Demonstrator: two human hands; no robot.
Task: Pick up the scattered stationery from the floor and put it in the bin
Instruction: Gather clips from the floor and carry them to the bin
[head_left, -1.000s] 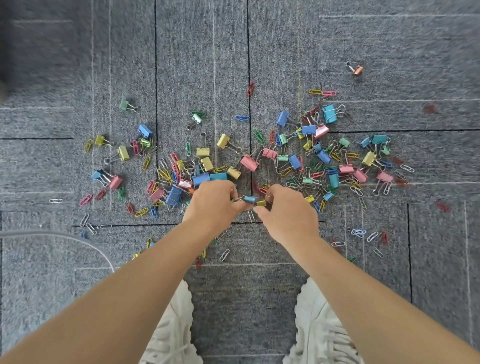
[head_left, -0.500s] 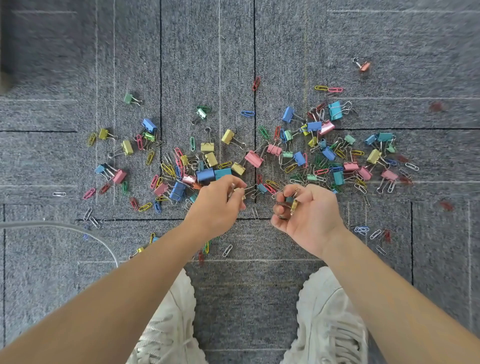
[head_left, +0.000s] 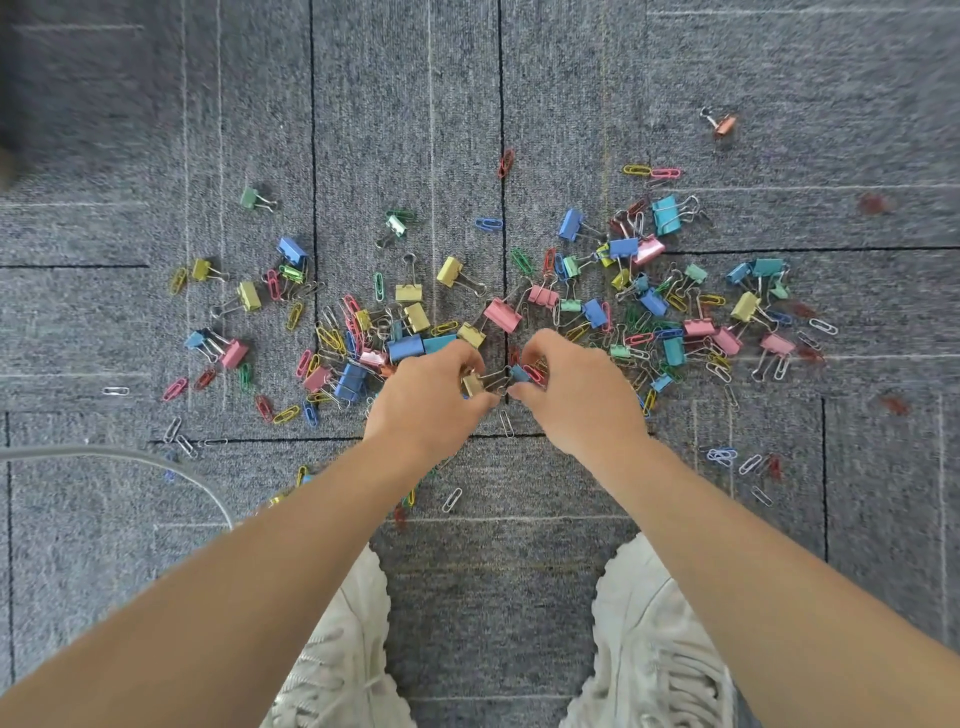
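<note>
I look straight down at a grey carpet (head_left: 467, 561) with dark lines between its squares. Coloured binder clips and paper clips lie in a wide band across the middle. On the left the band ends at a green binder clip (head_left: 249, 197) and a silver paper clip (head_left: 115, 391). On the far right, an orange binder clip (head_left: 724, 124) lies well apart from the others. Past the band, at the top, I see only carpet. Near me, two white shoes (head_left: 343, 649) stand on the floor with carpet between them. A thin grey cable (head_left: 156, 460) curves in from the left edge, near my left arm.

Both hands are down at the near edge of the band, side by side and almost touching. My left hand (head_left: 431, 402) has its fingers curled in and pinches a yellow binder clip (head_left: 471, 384). My right hand (head_left: 579, 397) is curled too. Its thumb and fingers pinch a small blue binder clip (head_left: 518, 373), and a red paper clip (head_left: 535, 375) sits right beside it at the fingertips. I cannot tell if the red one is held or only touched.

The yellow clip lies sideways, running left to right, with its wire handles pointing at the right hand. The wires reach nearly to the blue clip. The blue clip is too small and too hidden for me to tell which way it points. A silver paper clip (head_left: 505, 422) lies on the carpet just under the gap between the hands.
</note>
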